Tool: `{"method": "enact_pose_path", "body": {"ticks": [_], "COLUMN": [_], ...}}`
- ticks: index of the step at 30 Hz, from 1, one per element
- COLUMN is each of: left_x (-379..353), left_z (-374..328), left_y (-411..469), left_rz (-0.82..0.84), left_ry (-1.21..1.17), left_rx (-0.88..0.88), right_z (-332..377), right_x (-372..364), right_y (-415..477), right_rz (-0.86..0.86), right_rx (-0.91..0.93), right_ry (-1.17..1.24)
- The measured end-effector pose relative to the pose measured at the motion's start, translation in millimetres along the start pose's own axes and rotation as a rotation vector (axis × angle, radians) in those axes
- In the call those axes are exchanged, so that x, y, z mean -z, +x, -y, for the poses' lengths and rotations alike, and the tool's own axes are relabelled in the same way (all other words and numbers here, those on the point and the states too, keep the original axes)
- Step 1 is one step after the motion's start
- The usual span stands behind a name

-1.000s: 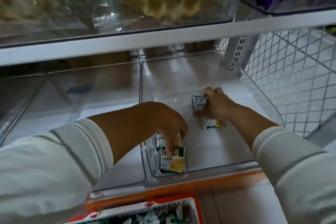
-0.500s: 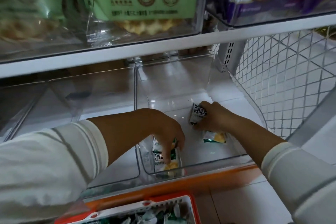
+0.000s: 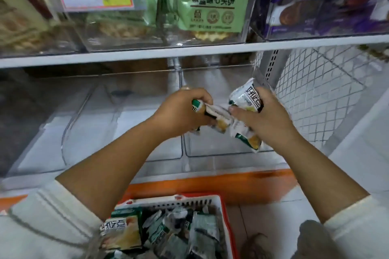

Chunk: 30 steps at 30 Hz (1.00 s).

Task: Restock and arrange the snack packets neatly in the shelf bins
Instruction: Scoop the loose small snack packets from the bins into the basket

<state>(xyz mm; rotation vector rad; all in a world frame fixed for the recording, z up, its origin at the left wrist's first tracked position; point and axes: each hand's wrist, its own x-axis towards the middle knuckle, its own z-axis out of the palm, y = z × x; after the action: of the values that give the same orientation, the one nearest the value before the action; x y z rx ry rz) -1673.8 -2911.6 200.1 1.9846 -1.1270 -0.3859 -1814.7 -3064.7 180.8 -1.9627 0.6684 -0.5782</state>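
A person's two forearms in pale sleeves reach forward to a shop shelf, seen from above. The left hand [image 3: 183,109] has its fingers curled tight round one or more small white-and-green foil snack packets [image 3: 212,113], with a green end poking out past the knuckles. The right hand [image 3: 263,118] grips more of the same packets, one standing upright above the thumb and another hanging below the palm. The exact count in either hand cannot be told. The two bunches touch in the middle, held in the air over the front part of a clear plastic bin [image 3: 210,155] on the lower shelf. A neighbouring clear bin [image 3: 126,132] sits just beside it on the left. A wire mesh panel [image 3: 326,101] closes the shelf end on the right, and a white shelf edge [image 3: 189,52] runs above. Below the arms, a red plastic basket [image 3: 223,206] holds a loose heap of matching packets. The step in hand looks like gathering and squaring up a handful before it goes into the bin. The next move probably calls for lowering both hands together and setting the packets down in a tidy row against one wall of the bin, with the labels facing one way. After that, more stock would come from the basket.
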Motion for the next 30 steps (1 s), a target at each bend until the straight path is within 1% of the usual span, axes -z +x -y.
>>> {"method": "enact_pose_path", "body": {"ticks": [2,3,6,10,11,13,15,18,21,23,26,30], "left_x": [6,6,-6,-53,-66,-90,-110,-139,-146,-144,-139,-124], "left_z": [1,6,38,104,117,143,164,191,202,207,216,227], "left_y": [-46,-73,-151,-226,-239,-261,-275,-290,-291,-288,-288,-301], "left_rz": [-0.081,-0.092,-0.043,0.056,0.072,0.063,0.013,0.018,0.03,0.085,0.179,0.221], "left_ry": [-0.062,-0.083,-0.114,-0.181,-0.192,-0.253,-0.281,-0.26,-0.212,-0.201,-0.212,-0.31], "left_rx": [0.082,0.136,0.346,0.665,0.723,0.809,0.822,0.799,0.795,0.76,0.731,0.729], "right_z": [12,16,6,-51,-69,-95,-109,-114,-124,-127,-132,-133], "right_x": [-9,-16,-50,-115,-130,-151,-164,-184,-207,-218,-224,-234], "right_y": [-37,-58,-118,-180,-195,-221,-236,-239,-235,-237,-242,-242], "right_rz": [0.016,0.042,0.155,0.336,0.38,0.404,0.379,0.364,0.285,0.245,0.128,0.11], "right_rx": [-0.007,-0.015,-0.108,-0.311,-0.374,-0.458,-0.459,-0.504,-0.457,-0.444,-0.373,-0.348], "right_ry": [0.024,0.043,0.064,-0.067,-0.144,-0.27,-0.31,-0.405,-0.5,-0.551,-0.689,-0.8]}}
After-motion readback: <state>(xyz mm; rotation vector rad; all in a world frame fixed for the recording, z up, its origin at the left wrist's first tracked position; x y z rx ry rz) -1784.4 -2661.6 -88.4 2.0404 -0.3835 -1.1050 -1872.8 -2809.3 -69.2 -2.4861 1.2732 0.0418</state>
